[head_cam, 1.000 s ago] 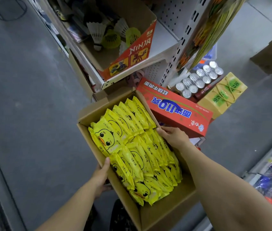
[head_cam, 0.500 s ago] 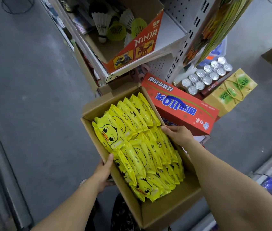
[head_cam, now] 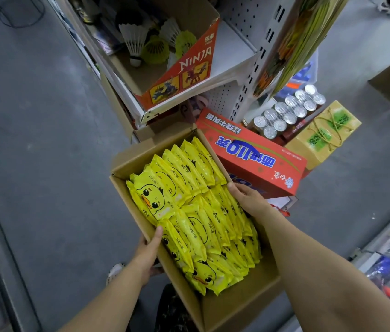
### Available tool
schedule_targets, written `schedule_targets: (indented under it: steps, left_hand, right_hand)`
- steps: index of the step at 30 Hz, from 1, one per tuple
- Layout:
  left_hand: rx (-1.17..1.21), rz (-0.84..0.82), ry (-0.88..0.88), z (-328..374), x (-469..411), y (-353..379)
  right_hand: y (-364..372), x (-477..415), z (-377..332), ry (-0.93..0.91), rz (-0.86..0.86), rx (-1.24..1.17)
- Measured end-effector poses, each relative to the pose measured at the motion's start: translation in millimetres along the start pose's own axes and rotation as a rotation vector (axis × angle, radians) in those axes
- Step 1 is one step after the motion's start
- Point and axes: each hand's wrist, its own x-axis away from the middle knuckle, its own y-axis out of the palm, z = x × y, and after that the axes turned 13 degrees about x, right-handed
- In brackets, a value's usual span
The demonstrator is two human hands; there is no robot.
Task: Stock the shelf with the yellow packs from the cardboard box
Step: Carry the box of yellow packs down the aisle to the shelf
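Fingers (head_cam: 241, 192) of right hand (head_cam: 249, 200) and, seemingly, left hand (head_cam: 146, 255) clasp opposite walls of the cardboard box (head_cam: 232, 307).

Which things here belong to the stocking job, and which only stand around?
Job: cardboard box, held at its side walls by left hand and right hand; yellow packs inside it; white shelf.
Only around: red carton, Ninja display box with shuttlecocks, silver-topped cans, yellow-green box tied with string.
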Motion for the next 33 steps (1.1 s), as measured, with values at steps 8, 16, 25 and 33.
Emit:
schedule_targets:
  steps: [8, 16, 25, 33]
  left_hand:
    - [-0.041, 0.042, 0.059, -4.1, -2.8, -0.1]
    - [-0.233, 0.065, 0.179, 10.9, 7.4, -18.4]
    - [-0.453, 0.009, 0.228, 45.8, 12.6, -66.8]
    - [-0.439, -0.057, 0.206, 94.2, 6.7, -140.8]
  right_hand:
    - [-0.1, -8.0, -2.2, 0.009, 0.083, 0.129]
    - [-2.3, -3.2, -9.7, -0.037, 0.177, 0.416]
    - [28.9, 13.6, -24.8, -0.001, 0.188, 0.563]
    - [80.8, 30.9, -95.6, 0.007, 0.197, 0.625]
